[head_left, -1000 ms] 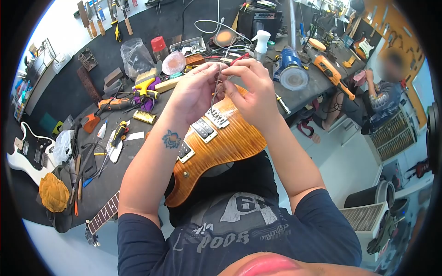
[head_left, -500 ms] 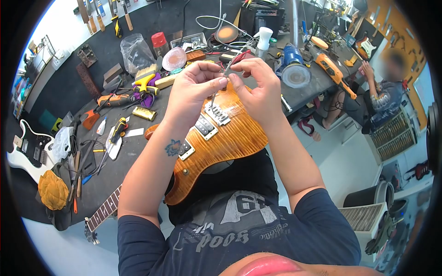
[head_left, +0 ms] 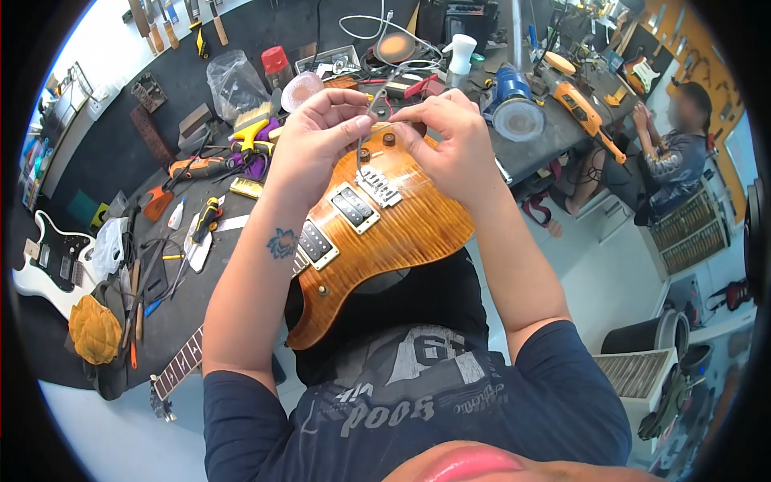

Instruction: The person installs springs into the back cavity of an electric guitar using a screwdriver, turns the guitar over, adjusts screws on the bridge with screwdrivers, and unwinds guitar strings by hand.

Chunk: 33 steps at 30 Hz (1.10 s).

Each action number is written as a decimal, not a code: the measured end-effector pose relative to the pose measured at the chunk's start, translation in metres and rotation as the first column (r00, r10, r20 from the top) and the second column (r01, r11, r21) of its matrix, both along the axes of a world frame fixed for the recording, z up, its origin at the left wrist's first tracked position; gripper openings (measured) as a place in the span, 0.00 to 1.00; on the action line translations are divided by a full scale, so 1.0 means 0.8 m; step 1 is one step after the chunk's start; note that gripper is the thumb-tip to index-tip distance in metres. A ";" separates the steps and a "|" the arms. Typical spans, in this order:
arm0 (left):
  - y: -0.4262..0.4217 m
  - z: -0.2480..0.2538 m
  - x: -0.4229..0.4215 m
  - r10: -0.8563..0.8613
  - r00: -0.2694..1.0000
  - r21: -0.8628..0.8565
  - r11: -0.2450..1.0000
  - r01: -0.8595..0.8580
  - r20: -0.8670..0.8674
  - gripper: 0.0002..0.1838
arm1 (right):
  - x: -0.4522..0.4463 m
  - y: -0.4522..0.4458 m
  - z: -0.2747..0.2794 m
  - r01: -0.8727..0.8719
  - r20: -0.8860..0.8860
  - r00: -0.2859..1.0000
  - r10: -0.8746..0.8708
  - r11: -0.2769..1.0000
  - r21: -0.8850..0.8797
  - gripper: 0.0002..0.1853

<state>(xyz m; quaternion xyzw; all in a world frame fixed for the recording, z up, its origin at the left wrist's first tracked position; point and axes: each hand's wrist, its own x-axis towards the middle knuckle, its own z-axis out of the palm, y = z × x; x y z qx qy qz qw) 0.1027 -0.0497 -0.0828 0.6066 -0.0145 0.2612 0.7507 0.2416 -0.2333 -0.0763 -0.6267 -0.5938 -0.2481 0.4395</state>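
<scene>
An amber flame-top electric guitar (head_left: 401, 241) lies across the person's lap, its body tilted against the bench edge. Above its knobs, a thin grey wire (head_left: 359, 154) rises from near the bridge (head_left: 379, 189) to the fingers. My left hand (head_left: 321, 136) pinches this wire between thumb and fingertips. Close beside it, my right hand (head_left: 450, 132) has thumb and index finger closed on what looks like a fine strand of the same wire. The fingertips partly hide the exact point of grip. Two pickups (head_left: 353, 206) show on the guitar's face.
The dark bench (head_left: 173, 321) holds a yellow-handled brush (head_left: 253, 128), a screwdriver (head_left: 207, 218), a white spray bottle (head_left: 460, 60) and a blue bench grinder (head_left: 514, 100). A white guitar (head_left: 56, 265) lies at left. Another person (head_left: 675, 153) sits at right.
Both hands have drawn slightly apart and shifted a little left and down, showing the strand between them. The guitar body has shifted slightly, uncovering its knobs.
</scene>
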 end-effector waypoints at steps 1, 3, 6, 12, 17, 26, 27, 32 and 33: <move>0.003 -0.002 0.000 -0.004 1.000 -0.020 1.000 0.004 0.000 0.16 | 0.003 0.003 -0.002 -0.028 -0.021 0.999 0.028 0.999 0.028 0.06; 0.011 -0.007 0.003 -0.008 1.000 -0.043 0.999 0.009 0.018 0.15 | 0.004 0.005 -0.005 -0.064 -0.072 0.995 0.068 0.996 0.056 0.06; 0.011 -0.009 0.000 -0.006 0.999 -0.078 0.997 0.009 0.040 0.13 | 0.002 0.005 -0.010 -0.102 -0.201 0.973 0.112 0.993 0.058 0.06; 0.018 -0.011 -0.002 -0.007 1.000 -0.024 1.000 0.007 0.009 0.10 | -0.001 -0.002 -0.012 -0.229 -0.567 0.793 0.222 0.972 0.061 0.08; 0.004 -0.012 0.000 0.010 0.999 -0.055 0.998 -0.007 0.041 0.12 | 0.015 -0.004 0.009 -0.311 -0.750 0.598 0.282 0.944 0.107 0.13; -0.011 -0.006 0.003 0.080 0.997 0.095 0.992 -0.081 0.015 0.10 | 0.018 0.003 0.011 -0.119 -0.598 0.792 0.123 0.992 0.047 0.10; -0.013 -0.006 0.003 0.090 0.996 0.122 0.988 -0.091 0.016 0.09 | 0.016 0.004 0.010 -0.064 -0.548 0.832 0.084 0.996 0.055 0.10; -0.024 -0.001 -0.001 0.123 0.992 0.193 0.974 -0.119 -0.007 0.10 | 0.025 0.008 0.007 0.147 -0.056 0.989 -0.136 0.942 0.302 0.08; -0.026 -0.001 -0.002 0.137 0.990 0.204 0.970 -0.130 -0.020 0.10 | 0.023 0.006 0.008 0.136 -0.129 0.986 -0.104 0.952 0.274 0.07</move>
